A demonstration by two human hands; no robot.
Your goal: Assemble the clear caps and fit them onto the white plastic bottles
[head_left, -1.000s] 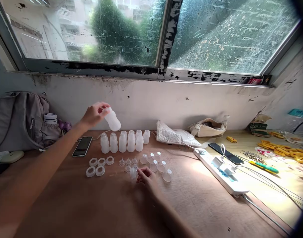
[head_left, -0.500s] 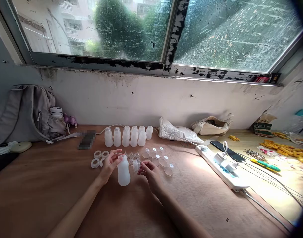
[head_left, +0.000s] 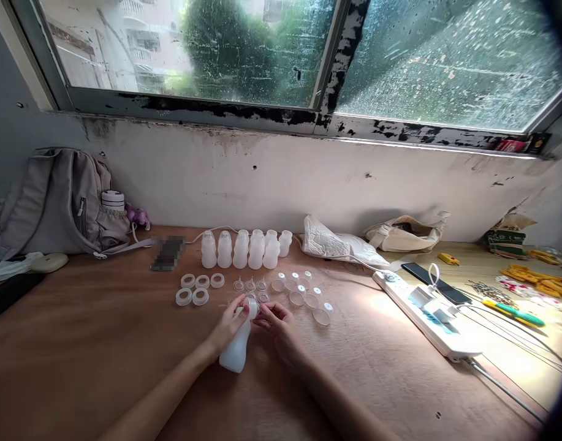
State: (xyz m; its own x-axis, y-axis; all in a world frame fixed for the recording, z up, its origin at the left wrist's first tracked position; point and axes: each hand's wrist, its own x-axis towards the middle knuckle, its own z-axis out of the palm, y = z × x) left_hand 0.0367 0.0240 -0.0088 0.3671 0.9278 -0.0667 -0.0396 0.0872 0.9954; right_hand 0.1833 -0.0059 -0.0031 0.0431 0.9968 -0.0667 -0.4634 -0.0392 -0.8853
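A frosted white baby bottle (head_left: 235, 352) is tilted, its top toward the right, above the brown table. My left hand (head_left: 228, 324) is closed around its neck. At the bottle's mouth, my right hand (head_left: 276, 326) pinches a small clear plastic bottle part, mostly hidden by the fingers. The part meets the mouth; whether it is seated I cannot tell. Just beyond my hands lie clear nipples (head_left: 250, 285). White collar rings (head_left: 200, 296) are grouped to the left, and clear dome caps with small white discs (head_left: 296, 297) to the right.
Several frosted bottles (head_left: 241, 251) stand in a row near the wall, some with tops on. A silver pouch (head_left: 329, 242) lies beside them. On the right are a white power strip (head_left: 425, 318) with cables and a phone (head_left: 437, 283). A grey backpack (head_left: 55, 202) sits at left.
The clear part in my right hand has come from beside the bottle to its mouth. The bottle has gone from upright to tilted, and my left hand has shifted right, uncovering the rings.
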